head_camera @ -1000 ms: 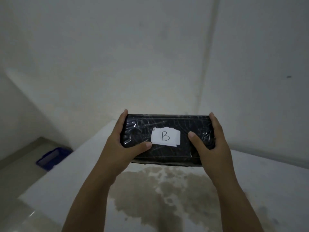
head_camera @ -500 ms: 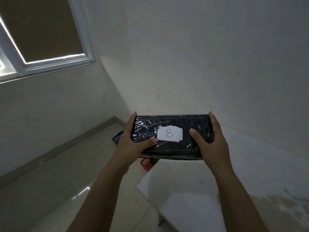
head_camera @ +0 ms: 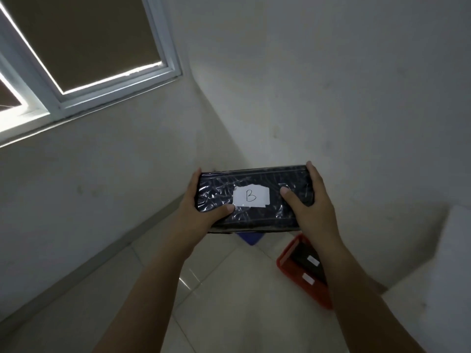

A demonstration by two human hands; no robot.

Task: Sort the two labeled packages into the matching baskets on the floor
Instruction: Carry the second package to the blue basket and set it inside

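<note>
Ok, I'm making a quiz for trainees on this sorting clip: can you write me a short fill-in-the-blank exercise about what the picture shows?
1. The white label on the black package carries the letter ____.
2. The package is held by ____ hands, the left hand and the right hand.
3. The basket on the floor with a dark package already in it is coloured ____.

Missing words: B; both; red
</note>
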